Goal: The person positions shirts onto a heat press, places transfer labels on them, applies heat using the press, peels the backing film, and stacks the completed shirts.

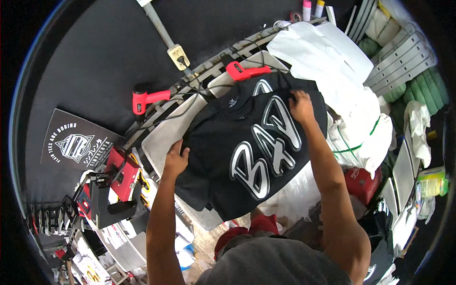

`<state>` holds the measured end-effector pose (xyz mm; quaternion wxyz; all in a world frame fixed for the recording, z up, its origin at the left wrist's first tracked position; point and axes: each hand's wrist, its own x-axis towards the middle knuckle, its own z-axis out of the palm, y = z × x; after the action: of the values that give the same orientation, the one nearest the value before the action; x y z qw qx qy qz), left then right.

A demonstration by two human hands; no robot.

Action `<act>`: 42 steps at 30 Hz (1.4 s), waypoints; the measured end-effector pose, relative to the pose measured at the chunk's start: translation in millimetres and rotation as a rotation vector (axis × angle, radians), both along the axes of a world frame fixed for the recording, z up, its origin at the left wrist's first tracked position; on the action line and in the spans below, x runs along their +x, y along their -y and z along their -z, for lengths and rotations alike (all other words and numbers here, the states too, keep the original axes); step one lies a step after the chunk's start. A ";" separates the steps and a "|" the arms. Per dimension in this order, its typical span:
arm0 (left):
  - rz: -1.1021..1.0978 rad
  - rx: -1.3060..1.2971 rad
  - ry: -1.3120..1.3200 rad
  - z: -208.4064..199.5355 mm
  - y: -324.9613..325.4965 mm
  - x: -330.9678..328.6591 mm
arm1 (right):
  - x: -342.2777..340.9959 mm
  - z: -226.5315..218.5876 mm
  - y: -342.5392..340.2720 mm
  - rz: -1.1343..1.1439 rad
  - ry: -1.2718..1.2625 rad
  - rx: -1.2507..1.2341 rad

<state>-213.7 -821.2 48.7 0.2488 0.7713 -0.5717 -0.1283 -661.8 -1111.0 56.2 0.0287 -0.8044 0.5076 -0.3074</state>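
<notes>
A black T-shirt [218, 142] with large white-and-black lettering lies spread before me, its collar toward the upper left. Black cloth with a similar white print [262, 87] shows beyond its far edge, so another shirt seems to lie beneath. At the left edge, my left hand [176, 160] has its fingers closed on the fabric, with the thumb a little apart. Farther off to the right, my right hand [302, 107] grips the shirt's cloth near the far edge with bent fingers. Some fingertips are hard to make out.
Two red heat guns [247, 71] [148, 100] lie beyond the shirt, near a power outlet [178, 57] and loose cables. White sheets [323, 52] and a white bundle tied with green string [356, 137] sit at right. A red-and-black machine [122, 175] stands left.
</notes>
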 end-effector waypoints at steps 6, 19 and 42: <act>-0.104 0.144 -0.095 26.2 11.9 10.8 | 45.8 7.8 34.9 -0.049 -0.562 0.070; 0.320 -0.029 -0.359 -84.6 -95.1 -49.5 | -148.0 -58.3 -177.8 0.356 0.107 0.212; -0.119 -0.033 -0.556 -105.9 -14.5 29.7 | 19.3 -83.0 90.1 0.201 0.262 -0.260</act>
<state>-184.0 -806.6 154.6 0.4155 0.7347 -0.4371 -0.3106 -642.5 -1201.1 139.2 -0.0405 -0.6998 0.5333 -0.4736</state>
